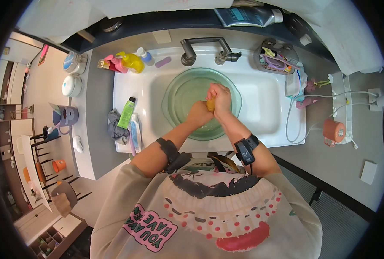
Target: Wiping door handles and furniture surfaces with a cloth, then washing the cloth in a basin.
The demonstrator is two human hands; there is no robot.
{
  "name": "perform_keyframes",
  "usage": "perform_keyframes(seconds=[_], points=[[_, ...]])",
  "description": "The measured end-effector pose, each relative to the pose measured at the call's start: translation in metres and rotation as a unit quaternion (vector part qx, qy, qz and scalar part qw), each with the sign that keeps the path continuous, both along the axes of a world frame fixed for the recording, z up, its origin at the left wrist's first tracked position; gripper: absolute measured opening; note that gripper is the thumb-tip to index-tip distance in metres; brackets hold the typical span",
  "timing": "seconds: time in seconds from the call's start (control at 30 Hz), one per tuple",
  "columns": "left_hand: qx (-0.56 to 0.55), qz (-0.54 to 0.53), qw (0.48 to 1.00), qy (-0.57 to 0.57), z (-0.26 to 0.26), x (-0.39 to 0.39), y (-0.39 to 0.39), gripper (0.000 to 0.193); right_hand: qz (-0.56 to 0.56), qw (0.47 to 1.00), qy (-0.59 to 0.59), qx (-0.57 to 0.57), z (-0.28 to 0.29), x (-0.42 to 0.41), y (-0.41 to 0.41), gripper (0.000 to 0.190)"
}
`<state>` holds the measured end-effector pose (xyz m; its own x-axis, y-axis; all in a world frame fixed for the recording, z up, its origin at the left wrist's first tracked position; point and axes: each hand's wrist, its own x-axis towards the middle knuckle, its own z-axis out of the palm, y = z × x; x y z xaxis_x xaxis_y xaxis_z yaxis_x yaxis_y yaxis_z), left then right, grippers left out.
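Note:
Over the water of a translucent green plastic basin (170, 101), my two hands meet. Between them is a mustard-yellow wad (211, 104), mostly covered by fingers; whether it is cloth or sponge I cannot tell. My left hand (199, 114) grips it from the lower left, knuckles up. From the right, my right hand (222, 98) wraps around it with curled fingers. The basin stands in a white washbasin (260, 106), below a dark grey two-post faucet (208, 40).
Along the left rim are a yellow pump bottle (133, 62), a green tube (126, 113), a toothpaste tube (135, 131) and a grey cloth (115, 124). At right, a toothbrush holder (260, 63), a tissue pack (295, 84), white cables (287, 121) and an orange mug (334, 132).

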<state>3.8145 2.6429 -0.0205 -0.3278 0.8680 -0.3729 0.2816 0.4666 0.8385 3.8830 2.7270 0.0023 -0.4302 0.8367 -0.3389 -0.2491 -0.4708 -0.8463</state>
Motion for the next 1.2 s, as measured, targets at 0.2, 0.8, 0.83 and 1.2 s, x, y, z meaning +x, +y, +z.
perform_keyframes(seconds=[0.2, 0.8, 0.83, 1.2], points=[[-0.051, 0.009, 0.976, -0.211, 0.003, -0.010, -0.012, 0.013, 0.099, 0.995, -0.015, 0.005, 0.012, -0.002, -0.006, 0.037], [-0.076, 0.089, 0.891, -0.438, 0.018, -0.042, -0.091, 0.048, 0.132, 0.984, 0.044, 0.109, 0.055, -0.015, -0.029, 0.045], [-0.083, 0.086, 0.870, -0.479, 0.021, -0.033, -0.091, 0.047, 0.194, 0.965, 0.144, 0.104, 0.061, -0.022, -0.035, 0.046], [0.126, 0.272, 0.816, -0.494, 0.046, -0.008, -0.155, 0.038, 0.476, 0.852, 0.201, -0.082, 0.090, 0.015, -0.106, 0.064]])
